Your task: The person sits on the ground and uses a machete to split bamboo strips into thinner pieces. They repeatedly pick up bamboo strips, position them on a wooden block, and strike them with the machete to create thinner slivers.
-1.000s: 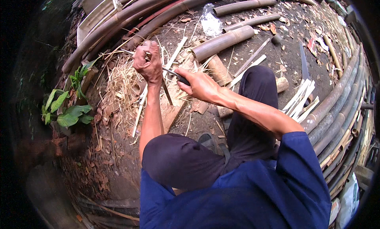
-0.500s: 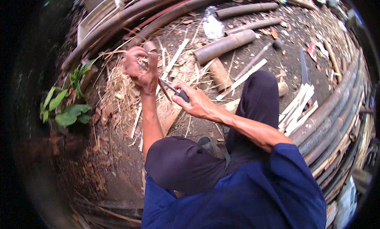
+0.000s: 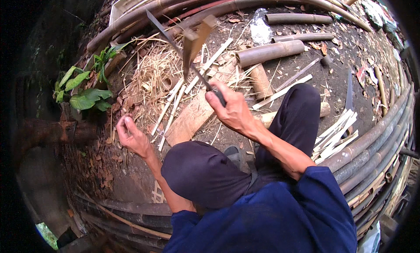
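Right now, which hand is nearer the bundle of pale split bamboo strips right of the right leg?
Right. The right hand, gripping a black-handled metal knife, is left of the bundle, across the right leg; the left hand is farther left, beyond the left knee.

The blade (image 3: 164,33) was dull metal, its handle (image 3: 218,97) matt. The tube (image 3: 271,52) was smooth, faintly glossy bamboo, the shavings (image 3: 151,78) dry and rough, the board (image 3: 189,121) bare matt wood. Shirt (image 3: 262,218) and trousers (image 3: 205,172) were matt cloth, the wrapper (image 3: 260,27) glossy clear plastic.

No words or numbers can be read
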`<state>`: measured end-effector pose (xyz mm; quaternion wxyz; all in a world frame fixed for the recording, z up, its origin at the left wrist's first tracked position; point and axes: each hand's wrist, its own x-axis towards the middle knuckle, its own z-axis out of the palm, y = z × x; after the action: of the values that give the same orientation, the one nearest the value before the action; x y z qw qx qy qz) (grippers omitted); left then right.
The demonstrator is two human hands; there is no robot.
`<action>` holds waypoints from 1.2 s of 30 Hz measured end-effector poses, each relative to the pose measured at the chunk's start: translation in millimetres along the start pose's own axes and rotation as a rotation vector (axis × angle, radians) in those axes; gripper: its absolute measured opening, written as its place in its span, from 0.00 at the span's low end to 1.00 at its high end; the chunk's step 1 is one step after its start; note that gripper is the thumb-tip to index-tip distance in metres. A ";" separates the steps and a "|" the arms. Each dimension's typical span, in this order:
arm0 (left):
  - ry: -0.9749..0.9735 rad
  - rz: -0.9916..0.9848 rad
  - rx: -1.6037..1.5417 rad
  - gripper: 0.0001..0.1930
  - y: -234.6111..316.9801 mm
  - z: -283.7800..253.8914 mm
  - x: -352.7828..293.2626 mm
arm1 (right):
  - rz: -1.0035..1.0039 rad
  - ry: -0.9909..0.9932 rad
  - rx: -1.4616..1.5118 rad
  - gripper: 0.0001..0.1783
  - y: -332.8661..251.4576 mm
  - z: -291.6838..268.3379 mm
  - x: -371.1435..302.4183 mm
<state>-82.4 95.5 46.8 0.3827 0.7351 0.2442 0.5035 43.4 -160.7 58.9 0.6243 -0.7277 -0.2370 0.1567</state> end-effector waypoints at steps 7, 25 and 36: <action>-0.060 -0.077 0.105 0.09 19.9 11.4 -24.1 | 0.125 -0.066 -0.173 0.17 96.5 22.9 -18.0; -0.730 0.095 -0.032 0.42 31.6 144.3 -1.8 | 0.277 -0.194 -0.110 0.24 93.6 10.9 -5.7; -0.825 -0.315 -0.504 0.16 35.4 203.9 25.1 | 0.255 -0.314 -0.136 0.22 134.9 1.2 25.2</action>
<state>115.0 28.8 48.5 0.6842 0.7117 0.0514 0.1507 84.0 -160.7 -72.2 0.5042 -0.7590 -0.2475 0.3294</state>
